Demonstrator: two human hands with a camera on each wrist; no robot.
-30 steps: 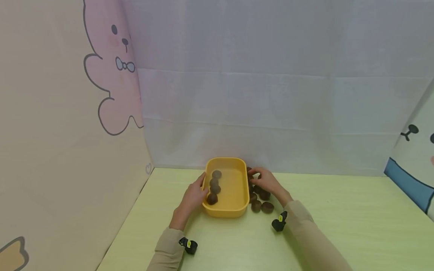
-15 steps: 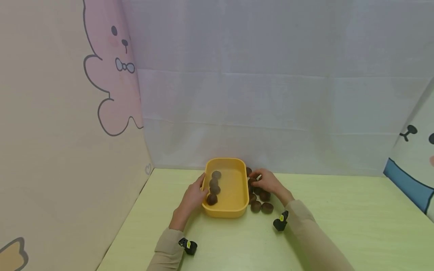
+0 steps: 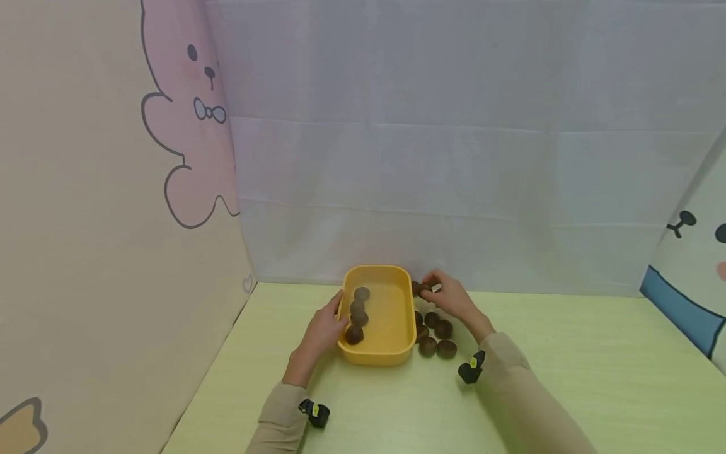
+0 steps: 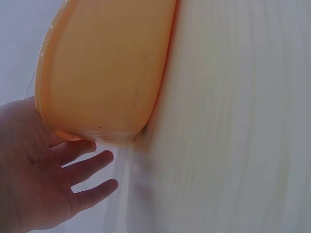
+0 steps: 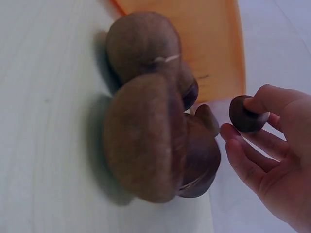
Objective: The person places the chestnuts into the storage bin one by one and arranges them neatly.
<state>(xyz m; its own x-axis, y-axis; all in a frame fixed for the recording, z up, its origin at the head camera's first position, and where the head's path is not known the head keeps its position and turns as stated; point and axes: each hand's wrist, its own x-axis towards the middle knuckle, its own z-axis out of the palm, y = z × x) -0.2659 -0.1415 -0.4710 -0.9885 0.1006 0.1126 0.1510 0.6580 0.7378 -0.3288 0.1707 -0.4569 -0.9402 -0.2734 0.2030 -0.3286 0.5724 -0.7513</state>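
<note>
The yellow tub holds four chestnuts along its left side, where the left hand grips it. Near its far right corner, the right hand pinches another chestnut, now farther from the loose chestnuts. The table extends rightward; its far edge meets white cloth.

Perhaps little gap, tray to chestnuts

Behind the pale green surface hangs a creased greyish-white cloth, a pink bow-tied cartoon bear printed beside it.
</note>
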